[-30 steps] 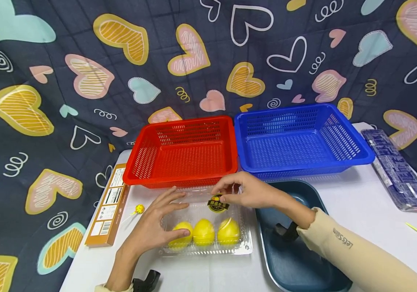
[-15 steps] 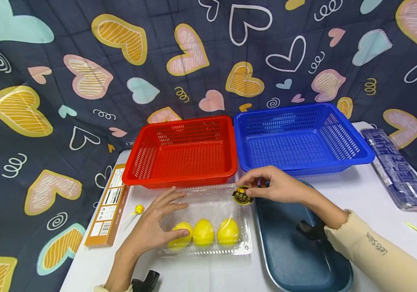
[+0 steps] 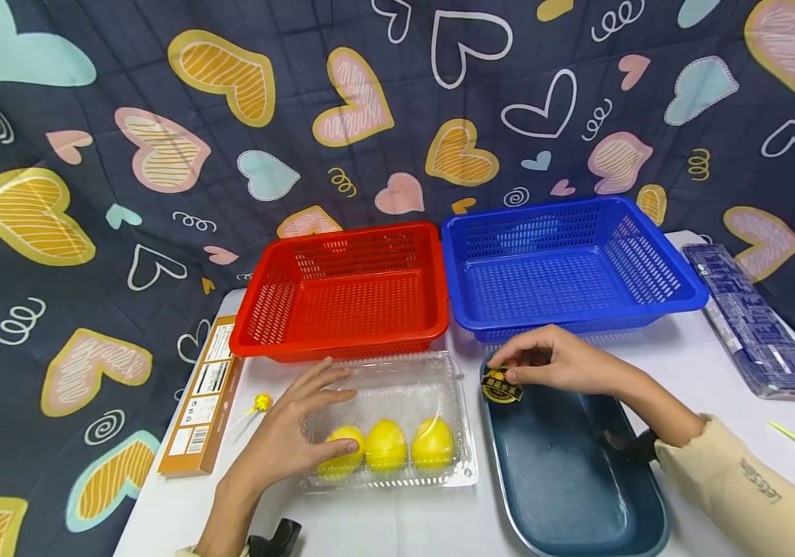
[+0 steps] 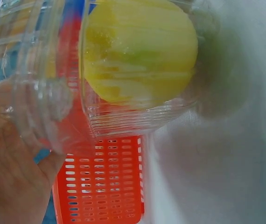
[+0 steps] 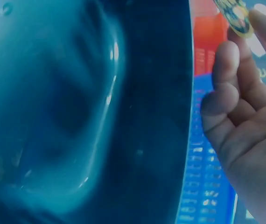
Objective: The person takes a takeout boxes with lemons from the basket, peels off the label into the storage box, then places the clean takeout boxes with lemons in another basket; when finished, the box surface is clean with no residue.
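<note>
Two hands: right (image 3: 564, 363) pinches blurred sticker (image 3: 501, 385), left (image 3: 293, 441) flat on clamshell (image 3: 397, 402).

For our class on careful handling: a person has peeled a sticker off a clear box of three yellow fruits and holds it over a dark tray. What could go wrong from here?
1. The sticker, pinched by the right hand over the tray, may cling to the fingers instead of dropping.
2. The left hand only rests on the clear box; the light box could slide on the table.
3. If the lid springs open, the yellow fruits might roll out.
</note>
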The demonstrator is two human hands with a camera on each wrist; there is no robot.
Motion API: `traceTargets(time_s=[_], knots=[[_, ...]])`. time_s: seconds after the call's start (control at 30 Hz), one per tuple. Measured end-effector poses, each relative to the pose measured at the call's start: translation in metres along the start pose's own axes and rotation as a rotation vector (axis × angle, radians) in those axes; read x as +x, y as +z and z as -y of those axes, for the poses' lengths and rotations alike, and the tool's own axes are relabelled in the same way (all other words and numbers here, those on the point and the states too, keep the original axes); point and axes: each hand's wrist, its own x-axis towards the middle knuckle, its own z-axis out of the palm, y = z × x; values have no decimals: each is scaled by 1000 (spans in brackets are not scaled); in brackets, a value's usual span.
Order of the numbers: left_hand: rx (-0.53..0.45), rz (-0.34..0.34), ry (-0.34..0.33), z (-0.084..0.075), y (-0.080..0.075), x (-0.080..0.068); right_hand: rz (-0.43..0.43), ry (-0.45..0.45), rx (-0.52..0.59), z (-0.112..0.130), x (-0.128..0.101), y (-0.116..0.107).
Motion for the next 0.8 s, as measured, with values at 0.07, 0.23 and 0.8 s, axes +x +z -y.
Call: traceTargets(time_s=[0.07,0.23,0.8], knots=[[-4,5,-2,0,0,0,24,6,0,-3,-4,-1],[-13,8,-2,-1,0,0,111,42,-7,-9,-9,-2],[-20,3,3,0,0,0,176,165,17,-19,-12,-1]])
